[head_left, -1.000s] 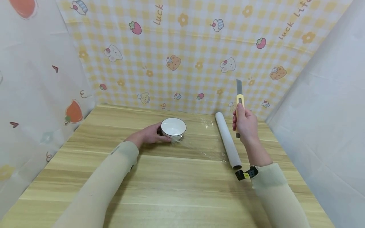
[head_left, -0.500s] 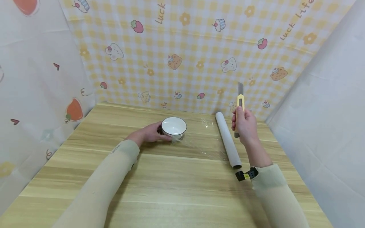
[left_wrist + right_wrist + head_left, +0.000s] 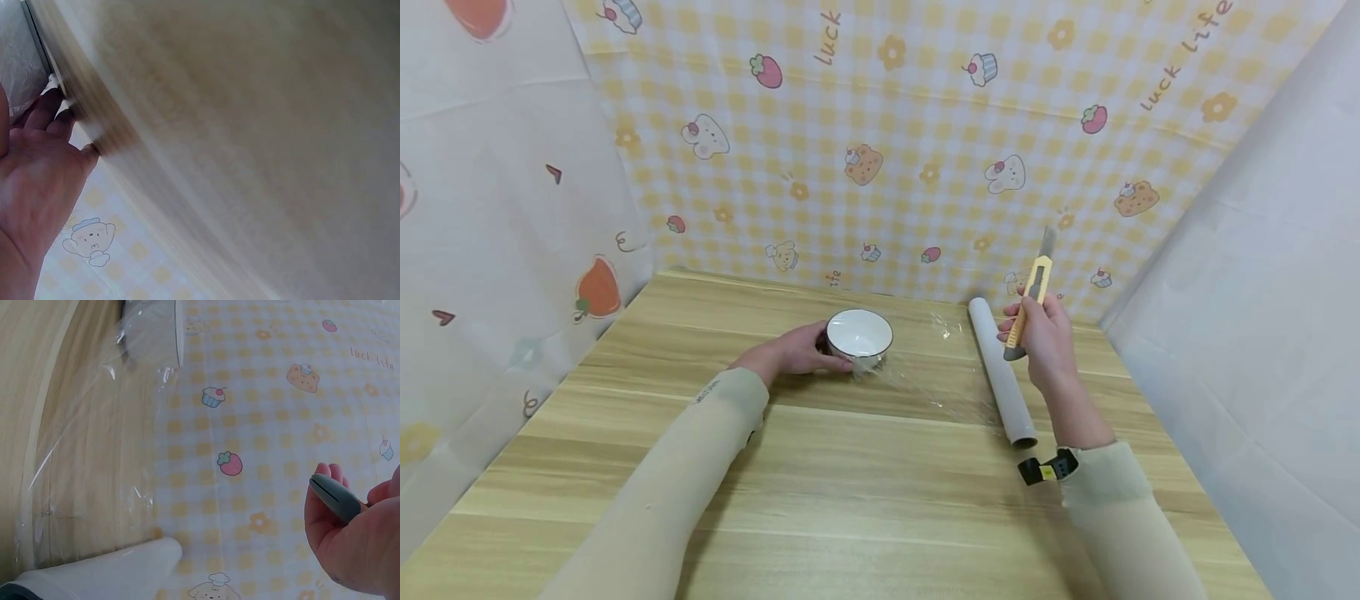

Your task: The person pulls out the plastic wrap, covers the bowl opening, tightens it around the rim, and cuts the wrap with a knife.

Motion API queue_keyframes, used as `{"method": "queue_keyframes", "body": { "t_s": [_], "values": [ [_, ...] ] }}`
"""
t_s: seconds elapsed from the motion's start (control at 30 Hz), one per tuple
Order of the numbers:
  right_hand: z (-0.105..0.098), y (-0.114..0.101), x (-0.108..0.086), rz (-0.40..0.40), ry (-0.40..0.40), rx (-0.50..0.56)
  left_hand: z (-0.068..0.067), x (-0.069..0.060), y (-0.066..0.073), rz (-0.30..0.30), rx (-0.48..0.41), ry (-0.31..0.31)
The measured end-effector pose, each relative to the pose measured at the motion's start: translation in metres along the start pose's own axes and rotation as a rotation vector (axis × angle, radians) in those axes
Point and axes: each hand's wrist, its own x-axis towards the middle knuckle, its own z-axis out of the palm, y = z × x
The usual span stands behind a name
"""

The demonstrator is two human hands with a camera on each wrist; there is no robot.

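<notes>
My left hand [image 3: 797, 350] grips a white bowl [image 3: 859, 333] with a dark rim from its left side, thumb across the front and the other fingers mostly hidden behind. Clear cling film [image 3: 925, 393] stretches over the table from the bowl to a white roll [image 3: 1002, 371] on the right. Above the roll's far part, my right hand [image 3: 1049, 337] holds a yellow utility knife [image 3: 1037, 279] with its blade out, pointing up and tilted right. The right wrist view shows the knife's grey butt end [image 3: 334, 497], the film and the roll [image 3: 106, 572].
A wood-grain table [image 3: 850, 500] lies beneath everything. Behind it hangs a yellow checked cloth [image 3: 895, 125] with cartoon prints, close to the roll's far end. White cloths flank the left and right sides.
The utility knife has swung from nearly upright to leaning right, as my right hand turned and its fingers spread a little. My left hand and the bowl keep their place.
</notes>
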Motion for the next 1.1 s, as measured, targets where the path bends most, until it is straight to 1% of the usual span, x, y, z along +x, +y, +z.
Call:
{"method": "queue_keyframes", "body": {
  "t_s": [0.17,0.27,0.33,0.47,0.57,0.7,0.83,0.93,1.1],
  "values": [
    [-0.0013,0.0031,-0.0008,-0.024,-0.04,0.0,0.0002,0.0013,-0.0014,-0.005,-0.007,0.0],
    [-0.0016,0.0031,-0.0013,-0.028,-0.041,-0.013,-0.0002,0.0004,-0.0006,-0.01,-0.007,-0.001],
    [-0.0016,0.0022,-0.0012,-0.02,-0.025,-0.037,-0.0007,-0.0004,0.0001,-0.013,-0.007,-0.001],
    [-0.0014,-0.0006,-0.0008,0.006,0.047,-0.076,-0.0007,-0.0003,-0.0003,-0.005,-0.01,0.0],
    [-0.0015,-0.0022,-0.001,0.02,0.096,-0.067,-0.0005,0.0001,-0.0004,-0.001,-0.006,-0.001],
    [-0.0025,-0.0026,-0.0017,0.029,0.136,-0.061,-0.0004,-0.0002,0.0005,0.0,-0.005,-0.002],
    [-0.0041,-0.0022,-0.0025,0.035,0.149,-0.068,-0.0008,-0.002,0.0026,0.002,-0.001,-0.005],
    [-0.0046,-0.0024,-0.0026,0.04,0.144,-0.083,-0.001,-0.003,0.0037,-0.001,-0.007,-0.003],
    [-0.0041,-0.0029,-0.0013,0.075,0.14,-0.087,-0.0007,-0.0022,0.0031,-0.001,-0.019,-0.002]
  ]
}}
